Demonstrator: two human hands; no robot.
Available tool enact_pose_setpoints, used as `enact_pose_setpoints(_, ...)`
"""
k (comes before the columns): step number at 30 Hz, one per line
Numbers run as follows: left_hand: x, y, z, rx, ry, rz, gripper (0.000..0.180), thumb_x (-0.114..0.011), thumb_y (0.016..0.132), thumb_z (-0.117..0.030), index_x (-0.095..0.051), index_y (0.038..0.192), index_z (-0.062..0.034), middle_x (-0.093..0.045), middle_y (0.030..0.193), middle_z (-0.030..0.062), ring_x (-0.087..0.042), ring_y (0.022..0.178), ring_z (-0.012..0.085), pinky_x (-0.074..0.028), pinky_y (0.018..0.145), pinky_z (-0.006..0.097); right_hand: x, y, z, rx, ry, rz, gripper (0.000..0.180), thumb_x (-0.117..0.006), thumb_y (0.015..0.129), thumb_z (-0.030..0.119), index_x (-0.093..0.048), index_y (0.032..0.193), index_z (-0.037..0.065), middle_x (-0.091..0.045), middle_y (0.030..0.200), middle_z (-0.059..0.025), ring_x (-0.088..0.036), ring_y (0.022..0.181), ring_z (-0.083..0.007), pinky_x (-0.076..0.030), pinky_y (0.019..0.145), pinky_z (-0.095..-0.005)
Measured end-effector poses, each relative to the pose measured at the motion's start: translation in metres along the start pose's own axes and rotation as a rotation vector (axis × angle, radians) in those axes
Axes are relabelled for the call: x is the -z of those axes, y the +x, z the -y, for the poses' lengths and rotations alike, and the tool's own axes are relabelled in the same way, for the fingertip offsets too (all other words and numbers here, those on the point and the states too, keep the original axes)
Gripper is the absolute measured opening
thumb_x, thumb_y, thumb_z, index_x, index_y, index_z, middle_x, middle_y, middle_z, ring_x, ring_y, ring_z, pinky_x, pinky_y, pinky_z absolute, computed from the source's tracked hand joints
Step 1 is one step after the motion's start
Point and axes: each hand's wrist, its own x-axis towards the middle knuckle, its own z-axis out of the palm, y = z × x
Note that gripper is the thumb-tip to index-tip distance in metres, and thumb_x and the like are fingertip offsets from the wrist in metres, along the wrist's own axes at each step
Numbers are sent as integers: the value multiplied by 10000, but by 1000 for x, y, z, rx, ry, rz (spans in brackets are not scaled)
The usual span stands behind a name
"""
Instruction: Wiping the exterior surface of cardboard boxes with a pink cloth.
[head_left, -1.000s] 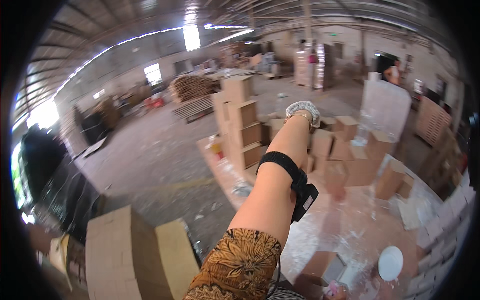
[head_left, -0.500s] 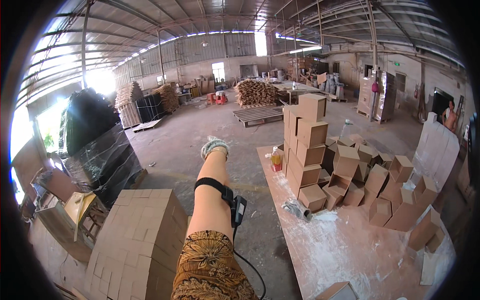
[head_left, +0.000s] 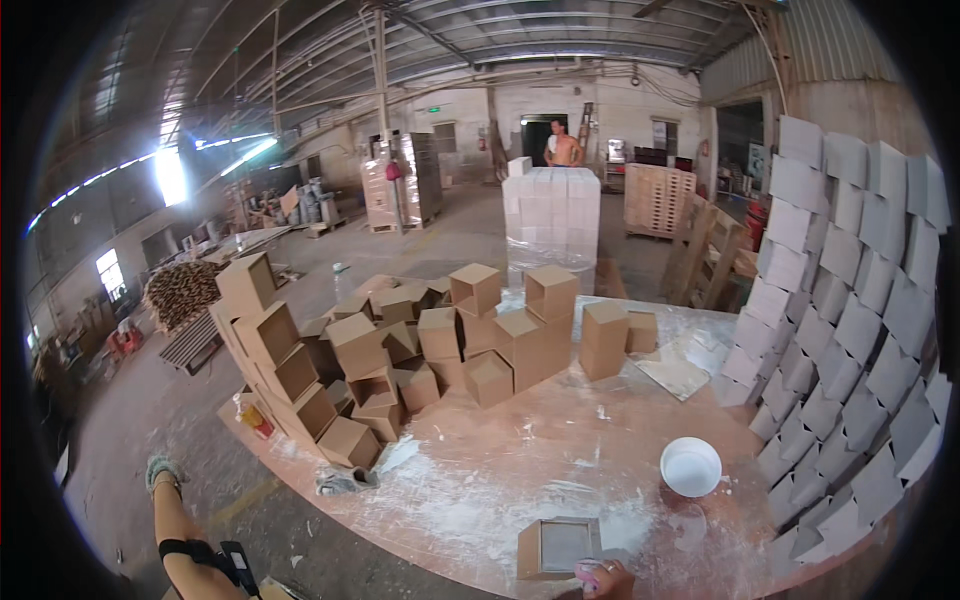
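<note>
My left arm reaches out at the lower left. My left hand (head_left: 163, 470), in a pale knitted glove, is over the floor beyond the table edge, and its fingers are not clear. At the bottom edge my right hand (head_left: 612, 578) is closed around a small pink thing (head_left: 587, 572) whose kind I cannot make out. Close beside it, a cardboard box (head_left: 530, 552) lies on the table (head_left: 500, 470) with a grey face upward. A white bowl (head_left: 691, 467) stands to the right of that hand. A crumpled grey glove (head_left: 347, 481) lies near the left table edge.
Several brown cardboard boxes (head_left: 357, 345) are piled across the table's far left side. Tall stacks of white-grey boxes (head_left: 845, 300) wall off the right. Beyond stand wrapped white blocks (head_left: 552, 215), a wooden pallet stack (head_left: 659, 200) and a shirtless person (head_left: 565, 147).
My view has swung to the right, bringing the white stacks, bowl and my right hand into sight. My left arm now shows at the lower left instead of the middle.
</note>
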Motion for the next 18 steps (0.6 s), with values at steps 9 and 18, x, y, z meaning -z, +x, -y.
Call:
enact_pose_setpoints(9, -61, -214, -189, -1335, 788, 59, 340, -545, 802, -340, -642, 1046, -125, -669, 911, 120, -637, 854, 274, -483, 746, 371, -8, 0, 7, 82, 33, -89, 265, -525, 673, 20, -673, 877, 101, -661, 900, -86, -616, 817, -298, -511, 716, -375)
enact_pose_setpoints(18, -107, -393, -431, -1302, 391, -111, 805, -653, 744, -391, -256, 1402, -151, -489, 1288, 179, -491, 1171, 334, -413, 952, 439, -1, 6, 20, -28, 3, -83, 256, -517, 714, 51, -681, 900, 114, -662, 884, -80, -608, 762, -292, -508, 693, -383)
